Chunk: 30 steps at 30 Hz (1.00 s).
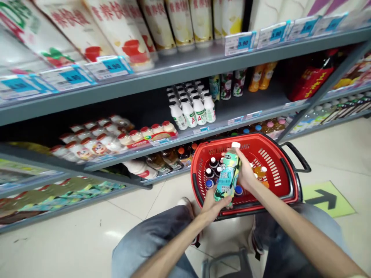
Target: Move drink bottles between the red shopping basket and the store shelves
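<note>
A green and yellow drink bottle [227, 175] with a white cap is held in both my hands, tilted above a red shopping basket [272, 143]. My left hand [213, 202] grips its lower end, with the thumb across the label. Around the upper part, near the cap, my right hand [245, 170] is closed. Inside the basket, dark bottles [213, 162] with white caps stand at the left. Bottles with blue caps [238, 190] are below the held one, and orange bottles [261, 170] lie or stand at the right, partly hidden by my right hand.
White milk-drink bottles [194, 110] stand in rows on the middle shelf, left of several juice bottles [227, 85]. Red-capped packs [98, 139] sit farther left. The upper shelf edge [174, 73] juts out above. A grey stool [228, 264] is between my legs; a floor arrow sign [330, 199] lies right.
</note>
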{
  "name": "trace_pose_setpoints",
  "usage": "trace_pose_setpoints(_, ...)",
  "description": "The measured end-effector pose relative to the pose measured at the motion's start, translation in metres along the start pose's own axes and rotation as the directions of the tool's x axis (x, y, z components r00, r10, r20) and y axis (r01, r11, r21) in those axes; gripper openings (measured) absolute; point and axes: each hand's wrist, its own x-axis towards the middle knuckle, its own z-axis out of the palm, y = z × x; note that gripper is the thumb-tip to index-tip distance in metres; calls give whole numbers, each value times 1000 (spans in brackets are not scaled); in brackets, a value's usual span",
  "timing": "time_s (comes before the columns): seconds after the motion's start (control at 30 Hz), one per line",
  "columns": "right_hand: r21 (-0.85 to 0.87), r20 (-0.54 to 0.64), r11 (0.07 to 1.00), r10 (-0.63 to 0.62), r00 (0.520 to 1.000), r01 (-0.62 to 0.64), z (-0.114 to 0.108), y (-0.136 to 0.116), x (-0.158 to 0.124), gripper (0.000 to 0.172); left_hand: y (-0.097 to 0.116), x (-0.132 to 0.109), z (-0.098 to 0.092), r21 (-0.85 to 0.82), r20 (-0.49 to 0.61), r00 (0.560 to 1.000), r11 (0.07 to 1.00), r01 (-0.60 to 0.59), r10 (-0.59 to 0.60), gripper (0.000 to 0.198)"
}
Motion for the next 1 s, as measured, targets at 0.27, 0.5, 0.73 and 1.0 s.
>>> trace_pose_setpoints(0.27, 89, 45, 996, 21, 999, -25, -10, -22, 1, 40, -6, 1, 13, -292, 195, 978, 948, 124, -68, 62)
trace_pose_setpoints(0.5, 188, 142, 982, -64, 988, 37, -13, -28, 4, 40, 2, -4, 14, -446, 279, 959, 879, 170, -44, 74)
trace_pose_setpoints(0.73, 153, 174, 986, -90, 981, 64, -12, -26, 1, 39, -6, -8, 8, -279, 268, 962, 953, 121, -43, 84)
trace_pose_setpoints(1.0, 153, 178, 985, -102, 979, 75, -10, -28, 0, 39, 4, -8, 10, -213, 276, 958, 967, 139, -77, 95)
